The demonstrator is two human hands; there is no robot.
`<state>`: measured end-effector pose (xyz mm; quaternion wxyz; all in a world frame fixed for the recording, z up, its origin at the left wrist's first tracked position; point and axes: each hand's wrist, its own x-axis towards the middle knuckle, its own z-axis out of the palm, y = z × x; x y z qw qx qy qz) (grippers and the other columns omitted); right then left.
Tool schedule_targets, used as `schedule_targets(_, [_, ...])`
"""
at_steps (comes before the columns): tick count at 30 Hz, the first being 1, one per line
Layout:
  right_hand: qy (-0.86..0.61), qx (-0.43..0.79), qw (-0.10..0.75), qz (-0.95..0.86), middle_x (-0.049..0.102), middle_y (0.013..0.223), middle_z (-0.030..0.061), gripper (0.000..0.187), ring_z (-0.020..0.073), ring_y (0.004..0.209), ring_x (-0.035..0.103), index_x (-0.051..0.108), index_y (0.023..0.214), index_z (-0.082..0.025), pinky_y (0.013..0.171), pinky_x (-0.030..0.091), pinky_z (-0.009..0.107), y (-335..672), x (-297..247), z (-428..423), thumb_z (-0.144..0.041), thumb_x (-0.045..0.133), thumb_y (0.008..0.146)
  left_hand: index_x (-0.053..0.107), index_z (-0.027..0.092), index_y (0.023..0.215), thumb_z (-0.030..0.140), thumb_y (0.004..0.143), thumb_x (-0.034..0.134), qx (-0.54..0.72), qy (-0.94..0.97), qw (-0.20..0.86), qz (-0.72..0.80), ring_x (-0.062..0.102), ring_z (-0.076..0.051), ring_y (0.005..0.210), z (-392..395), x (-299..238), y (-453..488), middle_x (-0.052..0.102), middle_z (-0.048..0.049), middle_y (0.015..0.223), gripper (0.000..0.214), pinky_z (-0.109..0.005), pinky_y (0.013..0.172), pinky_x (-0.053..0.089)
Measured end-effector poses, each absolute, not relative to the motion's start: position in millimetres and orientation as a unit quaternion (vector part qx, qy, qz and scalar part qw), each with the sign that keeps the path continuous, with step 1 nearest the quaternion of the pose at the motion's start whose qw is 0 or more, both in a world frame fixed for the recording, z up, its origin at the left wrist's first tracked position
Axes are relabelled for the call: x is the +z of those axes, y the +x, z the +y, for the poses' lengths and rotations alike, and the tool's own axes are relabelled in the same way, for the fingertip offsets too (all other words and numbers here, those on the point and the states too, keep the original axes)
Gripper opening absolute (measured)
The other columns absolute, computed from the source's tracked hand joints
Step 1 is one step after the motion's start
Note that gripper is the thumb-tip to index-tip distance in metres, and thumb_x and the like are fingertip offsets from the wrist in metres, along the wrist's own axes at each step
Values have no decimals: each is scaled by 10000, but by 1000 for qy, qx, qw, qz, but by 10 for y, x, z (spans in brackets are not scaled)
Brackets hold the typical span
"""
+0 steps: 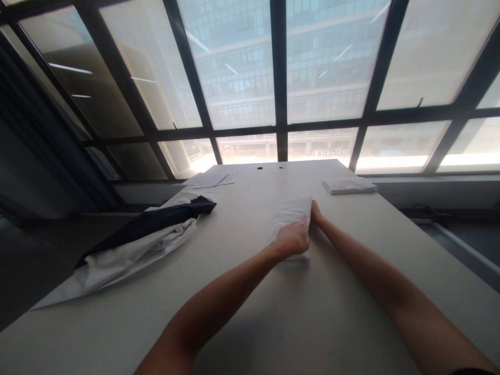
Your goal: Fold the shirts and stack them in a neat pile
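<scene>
A folded white cloth [289,214] lies in the middle of the pale table [250,312]. My left hand [294,238] rests closed on its near right part, fingers curled over the fabric. My right hand [314,212] reaches to the cloth's far right edge and pinches it; most of its fingers are hidden behind the fabric.
A heap of white and dark navy clothes [144,234] lies at the table's left edge. A folded white stack [349,185] sits at the far right. Flat papers [214,179] lie at the far left. Large windows [273,67] rise behind the table.
</scene>
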<state>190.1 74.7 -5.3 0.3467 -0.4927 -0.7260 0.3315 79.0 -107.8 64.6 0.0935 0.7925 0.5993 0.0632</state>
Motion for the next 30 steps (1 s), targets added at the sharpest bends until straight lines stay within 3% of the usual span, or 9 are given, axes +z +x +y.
schedule_targets(6, [-533,366,409,-644,722,792,112,645,186,631,631,710,1090,-92,553,494,265,2120,-84,899,-552,282,945,379,90,1498,376,861,600,103,799,3,592,576,-387,1137,-1303,169,1014,564,-236,1322,732,-471,917,499])
schedule_targets(9, [-513,415,402,-635,725,882,134,720,158,639,641,714,1088,-94,546,505,235,2128,-65,915,-595,207,981,430,114,1461,288,842,606,100,805,-19,585,556,-369,1118,-1389,99,927,573,-217,1270,667,-470,911,486])
schedule_targets(11, [-496,435,388,-643,720,933,135,659,141,650,631,723,1068,-103,531,497,212,2164,-38,899,-602,301,980,481,135,1422,176,814,585,80,815,-22,573,558,-347,1099,-1410,124,772,587,-197,1232,618,-451,907,481])
schedule_targets(13, [-481,443,365,-662,716,908,113,505,130,617,600,732,1050,-112,483,469,198,2221,-16,849,-555,526,923,517,176,1399,107,791,573,64,823,-21,564,563,-330,1090,-1410,172,538,597,-170,1210,614,-440,914,476])
schedule_targets(16, [-441,456,325,-701,707,821,66,396,117,565,568,729,1058,-121,443,449,194,2312,-7,714,-418,747,797,530,284,1405,108,836,576,91,823,-18,560,562,-296,1104,-1409,212,97,605,-104,1204,598,-429,962,462])
schedule_targets(21, [-452,452,295,-711,610,566,5,348,103,440,505,705,987,-96,383,389,193,2382,-4,483,-387,748,801,539,204,1414,380,839,749,199,731,-46,651,542,-313,1146,-1510,117,-452,569,-128,1219,637,-460,1015,454])
schedule_targets(23, [-457,436,297,-716,582,514,-7,319,99,412,479,706,969,-94,378,362,193,2357,28,453,-357,747,793,592,189,1358,352,850,747,236,714,-31,659,580,-283,1083,-1550,96,-523,588,-111,1139,556,-425,986,481])
schedule_targets(27, [-472,354,348,-728,631,574,25,237,122,468,530,738,923,-95,450,416,223,2224,132,541,-290,678,804,738,186,1019,209,920,649,284,737,18,613,627,-187,866,-1515,235,-503,609,-54,954,135,-302,857,521])
schedule_targets(30, [-481,299,373,-735,697,689,68,236,172,621,614,756,898,-107,580,475,260,2117,164,661,-264,598,821,725,181,910,191,953,595,283,746,-30,602,616,-182,847,-1449,383,-419,599,-54,914,137,-293,832,512])
